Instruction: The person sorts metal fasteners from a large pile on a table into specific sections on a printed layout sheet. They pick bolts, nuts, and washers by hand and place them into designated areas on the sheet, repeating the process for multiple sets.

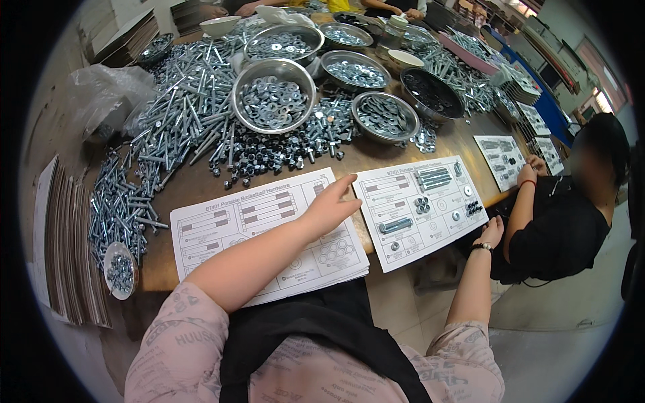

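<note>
A printed hardware sheet (430,250) lies tilted on the table, its near part reaching past the front edge. On it sit a bundle of long bolts (434,177), a shorter row of bolts (396,226), several nuts (422,205), dark nuts (474,207) and washers (456,216). My left hand (332,207) reaches across, thumb and fingers apart, fingertips by this sheet's left edge. My right hand (492,232), fingers stretched, is at its lower right corner; whether it touches is unclear. Beneath my left forearm rests a stack of similar printed sheets (201,236).
Loose bolts (181,114) and dark nuts (259,156) heap behind the sheets. Metal bowls of washers (274,101) stand there, with a dark bowl (431,94) beside them. A small dish (121,271) sits at the left edge. At right, a co-worker (557,221) handles another sheet (498,160).
</note>
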Demonstrator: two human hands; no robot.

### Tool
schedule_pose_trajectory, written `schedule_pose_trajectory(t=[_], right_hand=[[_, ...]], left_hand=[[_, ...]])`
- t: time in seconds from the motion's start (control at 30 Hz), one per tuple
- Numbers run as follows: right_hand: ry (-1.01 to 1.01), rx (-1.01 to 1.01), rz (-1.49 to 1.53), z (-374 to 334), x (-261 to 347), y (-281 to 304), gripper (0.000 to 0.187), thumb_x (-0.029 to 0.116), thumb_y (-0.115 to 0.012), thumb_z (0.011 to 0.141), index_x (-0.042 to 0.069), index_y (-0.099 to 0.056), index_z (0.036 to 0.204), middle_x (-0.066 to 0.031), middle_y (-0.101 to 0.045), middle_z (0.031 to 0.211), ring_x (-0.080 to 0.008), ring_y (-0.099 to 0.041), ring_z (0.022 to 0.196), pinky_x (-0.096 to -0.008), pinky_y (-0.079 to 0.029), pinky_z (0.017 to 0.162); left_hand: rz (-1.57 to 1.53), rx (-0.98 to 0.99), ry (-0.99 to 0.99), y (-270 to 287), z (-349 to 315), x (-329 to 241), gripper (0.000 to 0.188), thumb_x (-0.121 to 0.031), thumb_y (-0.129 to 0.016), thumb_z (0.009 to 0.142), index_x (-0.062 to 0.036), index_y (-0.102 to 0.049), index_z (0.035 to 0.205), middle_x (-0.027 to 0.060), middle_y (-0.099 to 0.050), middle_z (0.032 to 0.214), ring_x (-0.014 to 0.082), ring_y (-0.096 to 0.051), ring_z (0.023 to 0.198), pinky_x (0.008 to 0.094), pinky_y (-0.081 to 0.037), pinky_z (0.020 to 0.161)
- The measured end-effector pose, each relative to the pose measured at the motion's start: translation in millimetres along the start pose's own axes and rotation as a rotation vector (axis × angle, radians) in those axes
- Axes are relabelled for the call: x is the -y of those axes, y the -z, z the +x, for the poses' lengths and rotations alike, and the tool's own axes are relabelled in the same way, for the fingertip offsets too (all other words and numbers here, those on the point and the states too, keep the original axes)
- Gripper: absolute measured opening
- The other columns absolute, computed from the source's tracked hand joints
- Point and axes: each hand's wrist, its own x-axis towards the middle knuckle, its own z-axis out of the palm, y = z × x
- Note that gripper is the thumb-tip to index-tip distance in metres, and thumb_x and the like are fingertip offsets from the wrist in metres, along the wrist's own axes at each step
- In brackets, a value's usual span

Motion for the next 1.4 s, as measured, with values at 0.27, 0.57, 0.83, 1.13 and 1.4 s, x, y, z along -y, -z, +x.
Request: schedule_pose_trajectory(t=[0.27, 0.57, 0.83, 1.13, 1.4], right_hand=[[0.350, 0.607, 0.028, -114.5, 56.8, -120.9, 0.026, 0.008, -0.054, 0.086, 0.000, -0.055, 0.111, -0.0073, -0.058, 0.106, -0.0143, -0.055, 0.091, -0.0260, -0.044, 0.078], [0.867, 1.159, -0.676, -255.4, 42.7, -263.0, 0.026, 0.022, -0.066, 0.075, 0.007, -0.063, 0.096, -0.0125, -0.058, 0.089, -0.0294, -0.057, 0.083, -0.0364, -0.047, 0.073], [0.961, 1.086, -1.218, -274.2, 50.6, -300.5, 0.047, 0.035, -0.073, 0.067, 0.009, -0.058, 0.102, -0.0151, -0.054, 0.103, -0.0305, -0.055, 0.096, -0.0381, -0.047, 0.081], [0.895, 1.052, -1.275, -277.4, 42.7, -310.2, 0.034, 0.025, -0.065, 0.071, 0.005, -0.057, 0.098, -0.0158, -0.057, 0.104, -0.0301, -0.057, 0.098, -0.0373, -0.048, 0.083], [0.830, 1.069, -1.316, -278.1, 43.0, -311.2, 0.036, 0.029, -0.062, 0.071, 0.005, -0.059, 0.097, -0.0147, -0.059, 0.104, -0.0289, -0.056, 0.098, -0.0375, -0.047, 0.083]], left_hand=[[0.767, -0.351, -0.156, 110.7, -77.1, 49.8, 0.049, -0.017, -0.061, 0.077, -0.0034, -0.048, 0.123, 0.0157, -0.042, 0.131, 0.0310, -0.039, 0.121, 0.0379, -0.033, 0.100], [0.951, -0.494, -0.181, 134.0, -113.7, 87.3, 0.038, -0.017, -0.062, 0.076, -0.0034, -0.056, 0.111, 0.0151, -0.049, 0.122, 0.0326, -0.044, 0.115, 0.0408, -0.033, 0.099], [0.957, -0.525, -0.208, 132.6, -113.1, 88.2, 0.036, -0.016, -0.062, 0.075, -0.0038, -0.057, 0.109, 0.0140, -0.051, 0.119, 0.0316, -0.045, 0.112, 0.0403, -0.034, 0.097], [0.925, -0.525, -0.215, 131.7, -113.0, 87.5, 0.034, -0.018, -0.061, 0.077, -0.0041, -0.057, 0.109, 0.0135, -0.050, 0.119, 0.0309, -0.044, 0.114, 0.0411, -0.033, 0.099], [0.944, -0.519, -0.196, 132.4, -112.2, 85.2, 0.034, -0.018, -0.061, 0.077, -0.0042, -0.057, 0.108, 0.0132, -0.051, 0.119, 0.0298, -0.045, 0.114, 0.0404, -0.033, 0.099]])
